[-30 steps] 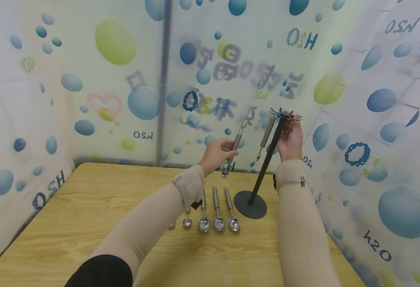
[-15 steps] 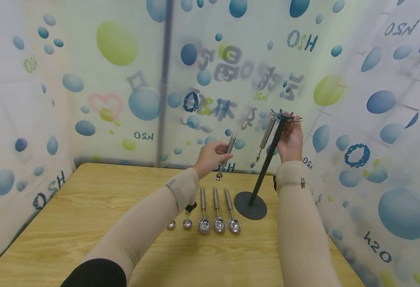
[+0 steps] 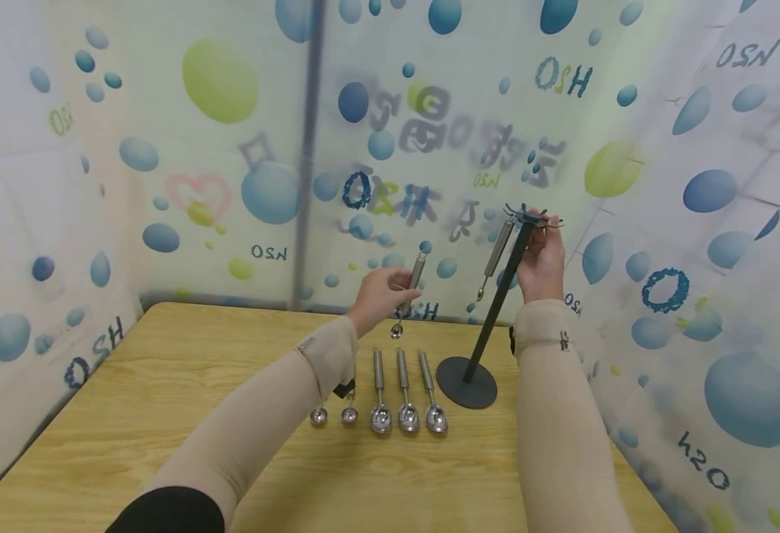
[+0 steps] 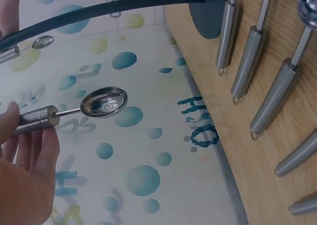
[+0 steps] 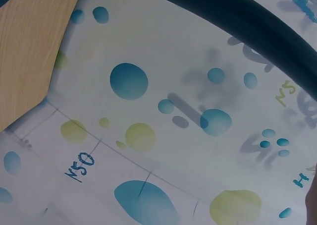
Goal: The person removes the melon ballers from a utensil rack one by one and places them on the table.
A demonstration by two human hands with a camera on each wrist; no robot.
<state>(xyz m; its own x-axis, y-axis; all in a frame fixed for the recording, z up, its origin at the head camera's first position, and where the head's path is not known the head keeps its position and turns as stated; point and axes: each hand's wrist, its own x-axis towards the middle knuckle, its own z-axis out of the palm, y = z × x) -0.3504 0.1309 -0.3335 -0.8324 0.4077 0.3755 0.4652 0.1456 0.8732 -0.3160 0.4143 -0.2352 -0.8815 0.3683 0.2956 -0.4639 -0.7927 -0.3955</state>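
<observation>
Left of the rack, in the head view, my left hand (image 3: 378,297) grips a steel melon baller (image 3: 397,331) by its handle, bowl down. The left wrist view shows its shallow oval bowl (image 4: 104,102) up close. My right hand (image 3: 541,265) holds the top of a black hook rack (image 3: 492,322), fingers curled behind its hooks; the rack leans right. A second melon baller (image 3: 496,252) hangs from a hook on the left side. In the right wrist view only the dark pole (image 5: 247,24) and a sliver of hand show.
Three larger steel scoops (image 3: 408,417) lie side by side on the wooden table (image 3: 230,414), left of the rack's round base (image 3: 466,396). Two smaller scoops (image 3: 319,417) lie further left, their handles partly behind my left forearm. A patterned curtain (image 3: 216,148) encloses the table.
My left hand has moved left and slightly down, carrying the melon baller away from the rack. The right hand and the hanging melon baller stay in place.
</observation>
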